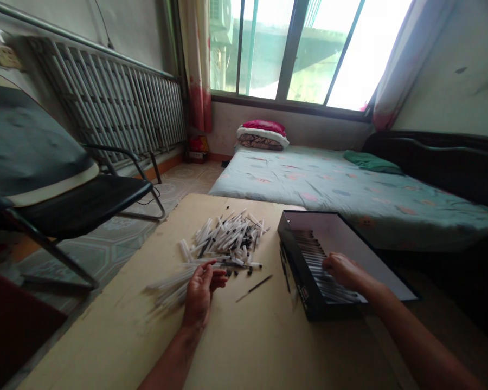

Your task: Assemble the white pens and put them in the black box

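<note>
Pale table [117, 336], pen-part pile [236, 235] left of black box [333, 312]; left hand [199, 295] half-open, same side; right hand [344, 271] inside box, fingers bunched, can't tell grip.

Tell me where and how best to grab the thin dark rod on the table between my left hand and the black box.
Probably pinch the thin dark rod across its middle, coming from above: it lies flat on the table, apart from the pile, with both long sides free.
</note>
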Demonstrator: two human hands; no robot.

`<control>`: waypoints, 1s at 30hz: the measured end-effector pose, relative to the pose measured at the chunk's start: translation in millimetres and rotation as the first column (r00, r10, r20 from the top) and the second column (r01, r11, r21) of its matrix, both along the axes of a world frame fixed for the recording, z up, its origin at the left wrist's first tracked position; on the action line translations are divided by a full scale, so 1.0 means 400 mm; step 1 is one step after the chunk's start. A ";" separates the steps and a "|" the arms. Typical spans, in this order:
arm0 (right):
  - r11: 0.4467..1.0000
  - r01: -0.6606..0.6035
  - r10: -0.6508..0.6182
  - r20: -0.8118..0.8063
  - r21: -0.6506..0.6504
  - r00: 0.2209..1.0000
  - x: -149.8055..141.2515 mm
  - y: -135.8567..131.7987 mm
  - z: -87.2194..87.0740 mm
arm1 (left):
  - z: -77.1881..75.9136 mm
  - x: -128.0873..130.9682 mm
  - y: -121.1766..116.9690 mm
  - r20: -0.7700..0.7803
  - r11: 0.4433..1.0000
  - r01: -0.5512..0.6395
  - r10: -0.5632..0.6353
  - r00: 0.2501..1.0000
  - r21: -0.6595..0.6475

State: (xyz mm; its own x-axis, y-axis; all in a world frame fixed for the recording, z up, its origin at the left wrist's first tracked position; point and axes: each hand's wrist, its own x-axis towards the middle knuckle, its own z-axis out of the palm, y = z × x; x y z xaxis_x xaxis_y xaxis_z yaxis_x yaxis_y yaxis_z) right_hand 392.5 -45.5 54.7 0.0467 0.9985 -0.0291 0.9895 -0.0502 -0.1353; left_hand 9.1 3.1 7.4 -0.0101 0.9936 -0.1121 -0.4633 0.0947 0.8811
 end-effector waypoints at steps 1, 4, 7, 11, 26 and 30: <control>1.000 0.000 0.000 -0.006 0.011 1.000 -0.002 0.002 0.002 | 0.001 0.000 -0.001 0.002 1.000 -0.001 0.001 1.000 0.001; 0.990 0.034 -0.032 -0.017 0.136 0.999 -0.031 0.001 0.037 | 0.001 0.002 -0.002 0.007 1.000 -0.001 0.001 1.000 0.000; 0.907 0.082 -0.040 -0.110 0.412 0.993 -0.116 -0.010 0.096 | -0.001 0.003 -0.002 -0.002 1.000 -0.009 0.009 1.000 0.005; 0.811 0.095 0.094 -0.290 0.577 0.952 -0.303 -0.022 0.131 | -0.006 0.003 -0.006 -0.056 0.998 -0.056 0.058 0.997 0.041; 0.941 -0.050 0.115 -0.178 0.334 0.977 -0.579 0.134 -0.068 | -0.018 -0.006 -0.004 -0.155 0.959 -0.263 0.277 0.948 0.103; 0.948 -0.106 0.140 -0.094 0.302 0.986 -0.605 0.139 -0.064 | -0.020 -0.007 -0.002 -0.158 0.962 -0.254 0.267 0.951 0.097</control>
State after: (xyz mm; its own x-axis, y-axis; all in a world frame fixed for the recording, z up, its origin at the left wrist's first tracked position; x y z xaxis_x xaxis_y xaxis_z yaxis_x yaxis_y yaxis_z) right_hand 150.4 10.0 29.2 -0.0634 0.9610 0.2693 0.9628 0.1298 -0.2368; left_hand 6.2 2.3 -0.6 -0.2819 0.9594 -0.0117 -0.3077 -0.0788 0.9482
